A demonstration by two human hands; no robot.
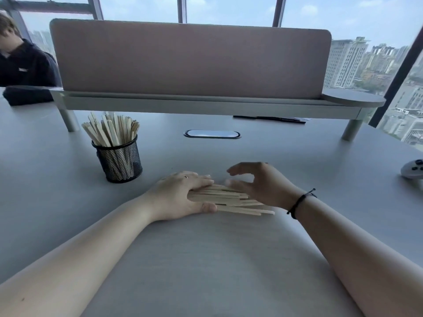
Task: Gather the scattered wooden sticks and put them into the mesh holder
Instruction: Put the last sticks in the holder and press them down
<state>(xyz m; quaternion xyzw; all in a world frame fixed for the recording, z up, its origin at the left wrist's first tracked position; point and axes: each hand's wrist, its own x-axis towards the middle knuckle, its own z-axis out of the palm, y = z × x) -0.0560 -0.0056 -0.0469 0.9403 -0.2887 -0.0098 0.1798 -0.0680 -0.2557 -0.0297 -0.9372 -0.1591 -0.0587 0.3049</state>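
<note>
A bunch of pale wooden sticks (231,199) lies flat on the grey table, roughly side by side. My left hand (183,195) grips their left ends, fingers over the top and thumb under the near edge. My right hand (258,181) sits at the right side of the bunch, fingers and thumb loosely curved with a gap between them, its heel over the stick ends. The black mesh holder (121,160) stands upright to the left, beyond my left hand, with many sticks fanned out of its top.
A grey table (206,248) carries a raised shelf with a pink divider panel (190,58) at the back. A cable port (211,134) sits mid-table. A white controller (413,171) lies at the right edge. A person in dark clothing (20,65) sits far left.
</note>
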